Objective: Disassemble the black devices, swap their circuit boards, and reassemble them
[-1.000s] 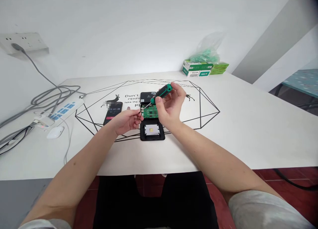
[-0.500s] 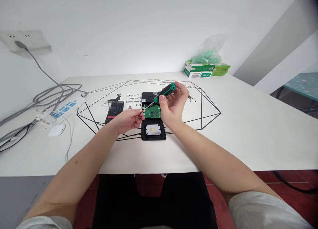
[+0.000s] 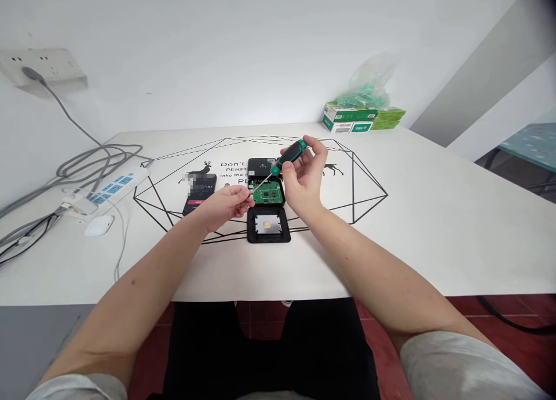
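My right hand point(image 3: 306, 177) grips the handle of a green and black screwdriver point(image 3: 290, 154), its shaft slanting down to the left. The tip ends at the fingers of my left hand point(image 3: 228, 206), which are pinched together at the left edge of a green circuit board point(image 3: 267, 193). Whatever is between those fingers is too small to make out. The board sits in a black case. Behind it lies a black box-shaped part point(image 3: 259, 167) with a label. In front lies a black cover point(image 3: 283, 235) with a silver metal plate point(image 3: 268, 224) inside.
A phone point(image 3: 200, 193) lies left of the board. Farther left are a power strip point(image 3: 115, 189), coiled grey cables point(image 3: 104, 157) and a white earphone case point(image 3: 99, 226). Green and white boxes point(image 3: 351, 115) with a plastic bag point(image 3: 369, 87) on top stand at the back right.
My right hand and the screwdriver have shifted slightly, uncovering more of the circuit board's right side. My left fingers stay pinched near the screwdriver tip.
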Demonstrator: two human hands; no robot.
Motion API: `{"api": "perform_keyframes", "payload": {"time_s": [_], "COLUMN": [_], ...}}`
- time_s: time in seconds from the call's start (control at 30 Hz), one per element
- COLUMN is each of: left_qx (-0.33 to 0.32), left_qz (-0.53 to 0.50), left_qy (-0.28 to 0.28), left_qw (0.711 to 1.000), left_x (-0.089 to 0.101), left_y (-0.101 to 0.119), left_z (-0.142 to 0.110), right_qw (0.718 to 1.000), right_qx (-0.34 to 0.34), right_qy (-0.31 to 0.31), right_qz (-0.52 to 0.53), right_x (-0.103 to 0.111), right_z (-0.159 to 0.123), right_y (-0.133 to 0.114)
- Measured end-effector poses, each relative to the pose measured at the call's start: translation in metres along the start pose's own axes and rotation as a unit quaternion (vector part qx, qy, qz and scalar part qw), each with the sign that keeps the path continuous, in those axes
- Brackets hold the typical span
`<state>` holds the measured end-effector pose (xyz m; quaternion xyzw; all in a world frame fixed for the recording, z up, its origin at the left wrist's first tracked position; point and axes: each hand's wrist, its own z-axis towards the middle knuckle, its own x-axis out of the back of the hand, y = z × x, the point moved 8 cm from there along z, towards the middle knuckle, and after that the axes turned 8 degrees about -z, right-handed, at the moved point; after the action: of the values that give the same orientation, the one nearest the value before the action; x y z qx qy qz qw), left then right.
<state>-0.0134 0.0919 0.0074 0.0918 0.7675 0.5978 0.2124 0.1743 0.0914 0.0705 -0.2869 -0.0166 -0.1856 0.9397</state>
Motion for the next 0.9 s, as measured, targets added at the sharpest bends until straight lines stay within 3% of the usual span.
{"api": "perform_keyframes", "payload": {"time_s": [0.17, 0.4, 0.67, 0.9], "left_qx": [-0.054, -0.139, -0.136, -0.135], "left_qz": [0.183, 0.380, 0.408, 0.388], "left_qy": [-0.057, -0.149, -0.208, -0.169], "left_qw": [0.980, 0.902, 0.878, 0.896], "left_x": [-0.011, -0.035, -0.035, -0.032], "left_y": [0.004, 0.010, 0.001, 0.000], "left_z": [-0.003, -0.011, -0.011, -0.011], "right_qw": [0.999, 0.993, 0.975, 0.966], "right_qx": [-0.021, 0.004, 0.103, 0.144], "right_qy": [-0.028, -0.117, -0.195, -0.215], "right_qz": [-0.004, -0.017, -0.019, -0.029], "right_x": [0.001, -0.015, -0.031, -0.035], "right_z": [0.003, -0.013, -0.027, -0.031], "right_y": [0.003, -0.018, -0.045, -0.048]}}
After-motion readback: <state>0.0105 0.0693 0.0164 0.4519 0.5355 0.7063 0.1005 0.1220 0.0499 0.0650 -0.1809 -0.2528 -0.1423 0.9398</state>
